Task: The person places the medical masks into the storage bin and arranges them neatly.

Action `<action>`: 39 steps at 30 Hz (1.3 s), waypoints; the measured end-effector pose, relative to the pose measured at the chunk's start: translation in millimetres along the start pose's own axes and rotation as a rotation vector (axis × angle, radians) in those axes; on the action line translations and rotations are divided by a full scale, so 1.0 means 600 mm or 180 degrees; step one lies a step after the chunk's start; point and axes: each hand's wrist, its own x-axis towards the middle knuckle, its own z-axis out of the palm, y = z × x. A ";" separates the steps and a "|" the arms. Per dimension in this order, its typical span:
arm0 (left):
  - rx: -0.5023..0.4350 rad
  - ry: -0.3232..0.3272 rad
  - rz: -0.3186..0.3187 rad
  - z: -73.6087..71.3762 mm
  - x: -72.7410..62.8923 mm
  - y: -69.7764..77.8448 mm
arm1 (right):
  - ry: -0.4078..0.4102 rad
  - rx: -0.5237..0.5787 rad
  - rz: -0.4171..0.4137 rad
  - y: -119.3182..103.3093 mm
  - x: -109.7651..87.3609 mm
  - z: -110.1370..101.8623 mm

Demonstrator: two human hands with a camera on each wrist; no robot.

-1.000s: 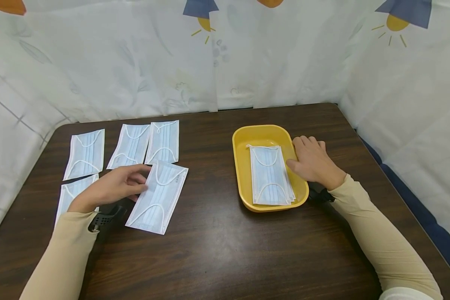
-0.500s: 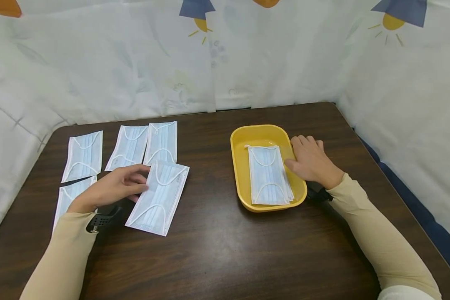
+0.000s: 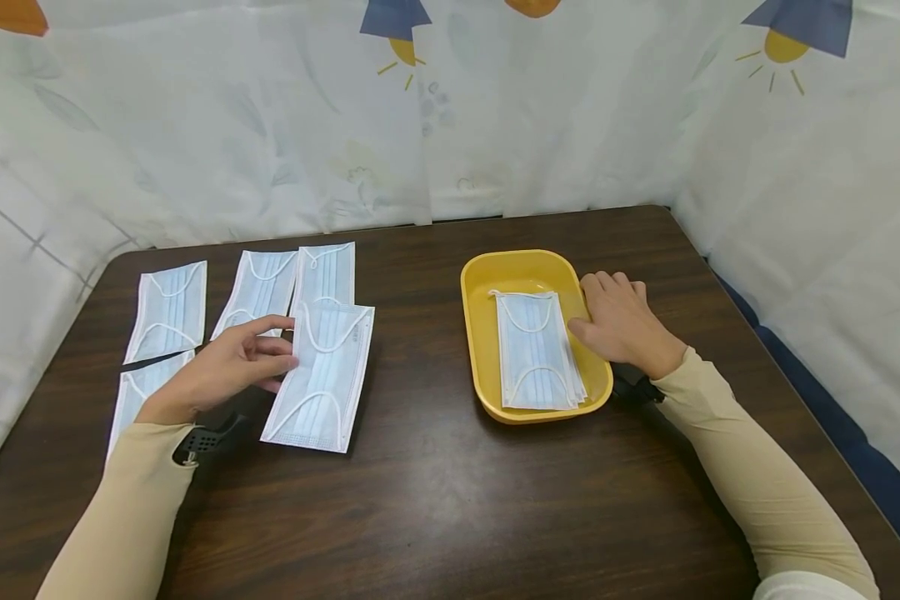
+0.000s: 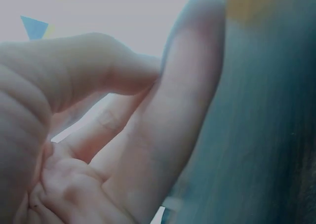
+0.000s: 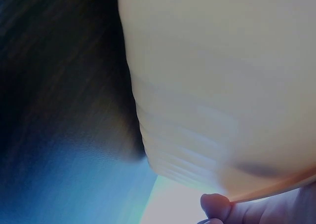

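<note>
My left hand pinches the left edge of a pale blue face mask with white ear loops. That mask is tilted, its shadow falling on the table beside it, and its top overlaps another mask behind. In the left wrist view the thumb and fingers come together. On the right, my right hand grips the right rim of a yellow plastic basin, thumb inside and fingers outside. A small stack of face masks lies in the basin. The right wrist view shows the basin's outer wall close up.
More face masks lie on the left of the dark wood table: one mask at the back, one mask farther left, and one mask partly under the left forearm. A white patterned curtain hangs behind the table.
The left hand has raised the pinched mask slightly and shifted it away from me, and the mask now covers more of the one behind. The right hand stays on the basin rim.
</note>
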 end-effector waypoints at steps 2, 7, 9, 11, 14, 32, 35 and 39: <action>-0.0010 0.0032 -0.0019 0.002 0.001 0.002 | 0.0009 0.0008 -0.0002 0.000 0.000 0.000; -0.0109 0.0095 -0.0040 0.009 0.005 0.011 | 0.0034 0.0031 -0.0023 0.001 -0.001 0.001; -0.0154 0.0111 -0.0052 0.012 0.008 0.016 | 0.0043 0.0041 -0.0025 0.002 -0.002 0.002; -0.0175 0.0120 -0.0068 0.014 0.011 0.021 | 0.0040 0.0056 -0.0026 0.002 -0.002 0.002; -0.0174 0.0143 -0.0105 0.018 0.014 0.030 | 0.0033 0.0055 -0.0021 0.003 -0.002 0.002; -0.0252 0.0275 -0.0051 0.026 0.029 0.084 | -0.0036 0.0060 0.0001 0.003 -0.003 0.000; -0.0295 0.0296 -0.0015 0.024 0.032 0.099 | -0.0022 0.0067 -0.0008 0.004 -0.002 0.000; -0.0362 0.0318 0.0019 0.025 0.035 0.119 | -0.0013 0.0057 -0.0030 0.004 0.000 0.000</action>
